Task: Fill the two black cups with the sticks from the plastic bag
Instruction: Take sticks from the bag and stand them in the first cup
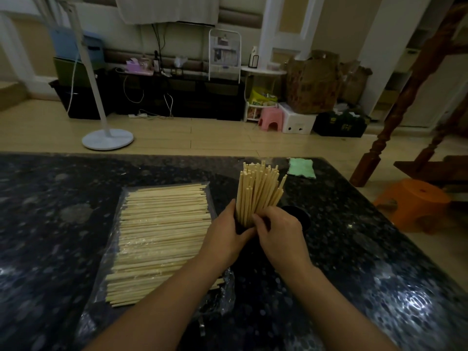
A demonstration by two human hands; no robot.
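A bundle of pale wooden sticks (258,191) stands upright in a black cup (240,225), which is mostly hidden by my hands. My left hand (228,236) wraps the cup's left side. My right hand (279,231) is closed around the base of the stick bundle at the cup's rim. A second black cup (300,216) stands just right of it, partly behind my right hand; no sticks show above it. On the left lies the clear plastic bag (121,209) with a big flat pile of sticks (162,239) on it.
The dark speckled table (354,262) ends at its far edge near a green cloth (302,167). Beyond are a white fan stand (107,139), an orange stool (412,201), a wooden post (385,138) and floor clutter.
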